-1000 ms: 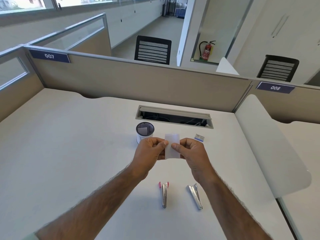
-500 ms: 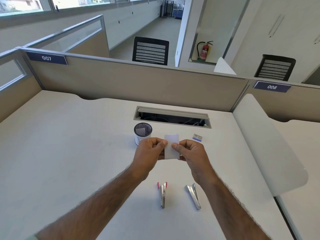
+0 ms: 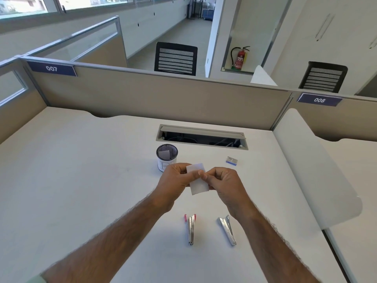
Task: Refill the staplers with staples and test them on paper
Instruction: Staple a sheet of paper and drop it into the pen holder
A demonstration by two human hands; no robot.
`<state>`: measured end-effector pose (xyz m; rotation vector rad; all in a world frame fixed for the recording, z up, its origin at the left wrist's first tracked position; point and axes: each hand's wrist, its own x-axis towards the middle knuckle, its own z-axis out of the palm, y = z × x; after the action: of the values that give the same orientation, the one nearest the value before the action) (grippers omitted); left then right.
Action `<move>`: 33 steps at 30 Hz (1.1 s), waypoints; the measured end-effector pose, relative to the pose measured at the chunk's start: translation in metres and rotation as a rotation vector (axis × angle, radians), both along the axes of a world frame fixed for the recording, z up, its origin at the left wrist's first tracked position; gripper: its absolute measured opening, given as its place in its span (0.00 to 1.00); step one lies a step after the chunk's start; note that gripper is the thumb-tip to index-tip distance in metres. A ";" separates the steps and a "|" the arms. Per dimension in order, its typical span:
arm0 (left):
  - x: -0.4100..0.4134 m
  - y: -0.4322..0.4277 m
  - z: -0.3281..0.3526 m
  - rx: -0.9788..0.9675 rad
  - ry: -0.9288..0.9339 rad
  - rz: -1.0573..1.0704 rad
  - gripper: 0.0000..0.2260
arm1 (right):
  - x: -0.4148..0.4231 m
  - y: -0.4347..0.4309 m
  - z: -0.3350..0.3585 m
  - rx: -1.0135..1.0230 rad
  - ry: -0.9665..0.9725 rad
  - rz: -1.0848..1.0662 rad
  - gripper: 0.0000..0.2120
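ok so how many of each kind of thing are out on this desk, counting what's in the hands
staplers: 2 (pink-tipped stapler, silver stapler)
paper slips: 2 (held slip between left hand and right hand, slip in cup)
mesh cup: 1
staple box: 1
total: 6

Above the white table (image 3: 81, 180), the left hand (image 3: 173, 180) and right hand (image 3: 224, 183) pinch a small white paper (image 3: 199, 180). Nearer lie a pink-tipped stapler (image 3: 190, 229) and a silver stapler (image 3: 227, 229), well apart.
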<state>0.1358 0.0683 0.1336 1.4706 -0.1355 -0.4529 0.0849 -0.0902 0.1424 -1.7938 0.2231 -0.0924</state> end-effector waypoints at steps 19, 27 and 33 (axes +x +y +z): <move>0.020 0.009 0.009 0.257 -0.049 -0.175 0.06 | -0.006 0.001 -0.010 0.030 0.120 0.071 0.10; 0.020 0.007 0.003 0.271 -0.029 -0.177 0.07 | -0.003 0.002 -0.009 0.058 0.114 0.084 0.11; 0.029 0.010 0.006 0.065 0.061 0.030 0.05 | -0.004 0.005 0.000 0.056 0.119 0.074 0.10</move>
<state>0.1652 0.0786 0.1401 1.5191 -0.0510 -0.4810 0.0809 -0.0850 0.1422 -1.7517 0.2422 0.0729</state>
